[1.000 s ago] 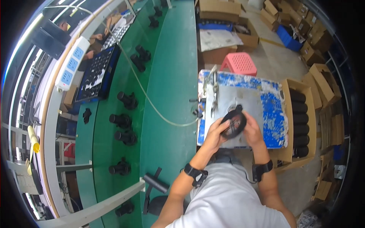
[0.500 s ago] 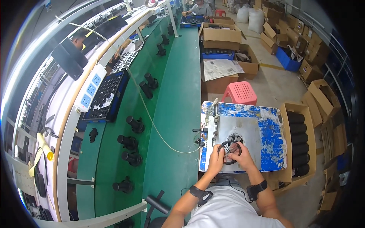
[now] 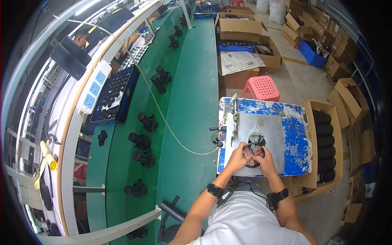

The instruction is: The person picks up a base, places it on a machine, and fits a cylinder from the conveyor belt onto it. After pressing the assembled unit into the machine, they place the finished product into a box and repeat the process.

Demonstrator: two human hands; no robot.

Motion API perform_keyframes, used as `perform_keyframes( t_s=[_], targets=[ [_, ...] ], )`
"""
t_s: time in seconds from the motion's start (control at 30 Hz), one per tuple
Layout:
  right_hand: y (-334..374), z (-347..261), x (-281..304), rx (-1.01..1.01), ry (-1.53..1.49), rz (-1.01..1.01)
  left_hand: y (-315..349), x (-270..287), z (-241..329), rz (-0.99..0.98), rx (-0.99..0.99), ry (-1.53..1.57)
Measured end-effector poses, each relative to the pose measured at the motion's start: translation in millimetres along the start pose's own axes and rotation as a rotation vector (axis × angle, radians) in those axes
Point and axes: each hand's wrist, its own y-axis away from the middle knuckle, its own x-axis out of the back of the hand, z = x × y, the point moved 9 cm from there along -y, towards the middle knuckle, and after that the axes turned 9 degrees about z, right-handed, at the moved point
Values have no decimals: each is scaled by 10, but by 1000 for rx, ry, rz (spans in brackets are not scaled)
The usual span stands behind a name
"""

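Note:
My left hand (image 3: 238, 158) and my right hand (image 3: 266, 161) hold a black ring (image 3: 254, 144) between them, close to my body. Each hand is closed on one side of its rim, and fingers reach across the opening. Just beyond the ring, a round fixture (image 3: 257, 136) is set in a grey metal plate (image 3: 271, 124) on a worn blue-and-white work table (image 3: 295, 139). A metal clamp-like mechanism (image 3: 235, 116) with a black handle stands at the plate's left. The hands partly hide the ring.
To the right, a cardboard box (image 3: 337, 163) holds several black cylinders (image 3: 325, 141). A pink stool (image 3: 263, 87) stands beyond the table. On the left, a long green bench (image 3: 181, 102) carries several black parts (image 3: 141, 140), and a white cable (image 3: 171, 141) hangs across it. Another person sits behind the rack.
My hands have drawn the ring a little back toward my body, off the round fixture. The fingers have shifted across the ring's opening. The whole view has tilted slightly downward.

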Motion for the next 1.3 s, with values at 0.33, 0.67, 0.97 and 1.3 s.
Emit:
perform_keyframes(
  t_s=[0.33,0.67,0.97,1.3],
  targets=[
    [-106,-277,22,322,590,91,5,-79,-260,164,153,141],
    [-248,-145,134,425,590,283,-74,27,0,309,-190,-335],
    [-372,-454,98,648,738,321,-195,-13,232,454,-407,-562],
    [-614,-336,449,602,922,329,-494,-293,69,327,-390,-542]
  ],
)
